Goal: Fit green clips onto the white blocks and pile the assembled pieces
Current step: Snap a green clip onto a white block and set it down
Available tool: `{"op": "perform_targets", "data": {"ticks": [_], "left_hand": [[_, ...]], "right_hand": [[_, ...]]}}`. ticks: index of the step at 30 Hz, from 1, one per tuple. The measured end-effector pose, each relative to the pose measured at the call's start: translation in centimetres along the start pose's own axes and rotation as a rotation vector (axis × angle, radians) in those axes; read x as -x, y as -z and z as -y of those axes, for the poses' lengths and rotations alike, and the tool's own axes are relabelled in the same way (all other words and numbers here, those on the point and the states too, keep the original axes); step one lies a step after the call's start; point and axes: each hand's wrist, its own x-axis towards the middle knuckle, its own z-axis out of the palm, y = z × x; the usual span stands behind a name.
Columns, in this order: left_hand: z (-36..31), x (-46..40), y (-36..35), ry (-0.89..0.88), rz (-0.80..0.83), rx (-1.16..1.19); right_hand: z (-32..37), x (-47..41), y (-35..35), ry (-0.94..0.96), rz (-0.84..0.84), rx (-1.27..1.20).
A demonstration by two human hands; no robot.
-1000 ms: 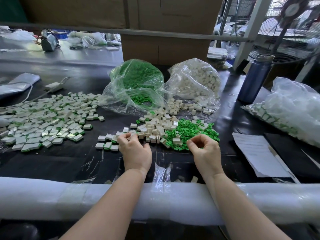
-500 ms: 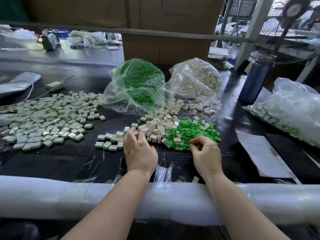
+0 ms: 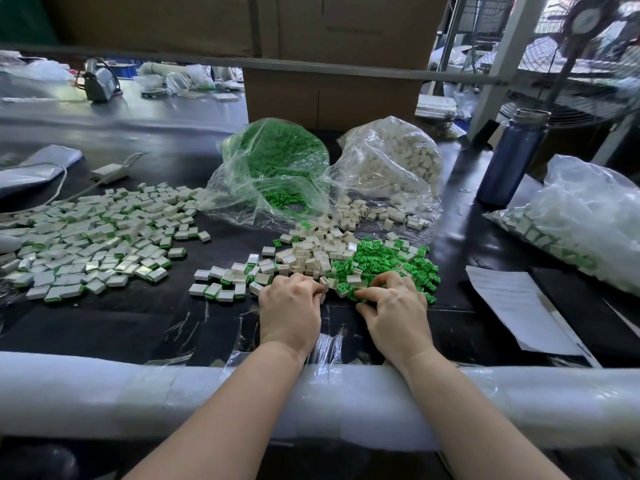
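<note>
Two bare hands work at the near edge of a black table (image 3: 104, 323). The left hand (image 3: 290, 308) lies knuckles-up, fingers curled, its fingertips touching a white block (image 3: 324, 283) at the front of the loose heap of white blocks (image 3: 308, 252); whether it pinches that block cannot be told. The right hand (image 3: 394, 306), just beside it, digs curled fingers into the pile of green clips (image 3: 384, 259), apparently pinching one clip between thumb and forefinger. A short row of assembled pieces (image 3: 225, 282) sits immediately left of the left hand; a large spread of assembled pieces (image 3: 93, 240) lies farther left. Behind, open bags of green clips (image 3: 277, 168) and white blocks (image 3: 391, 161) rest side by side.
</note>
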Motion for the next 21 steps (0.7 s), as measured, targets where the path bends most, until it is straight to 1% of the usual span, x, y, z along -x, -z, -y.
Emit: {"op": "perform_targets", "data": {"ticks": [7, 12, 15, 18, 21], "left_hand": [[-0.07, 0.03, 0.00, 0.017, -0.001, 0.056], [-0.03, -0.14, -0.27, 0.038, 0.058, -0.019], [-0.09, -0.13, -0.32, 0.024, 0.085, -0.012], [-0.28, 0.00, -0.12, -0.013, 0.099, 0.079], [-0.51, 0.17, 0.23, -0.029, 0.128, 0.287]], "right_hand": [[-0.05, -0.01, 0.00, -0.022, -0.075, -0.024], [0.11, -0.13, -0.35, -0.009, -0.040, 0.047], [0.16, -0.22, -0.49, -0.010, -0.035, 0.068], [0.08, -0.32, -0.53, -0.020, -0.034, 0.051], [0.07, -0.25, -0.40, 0.003, -0.070, -0.030]]}}
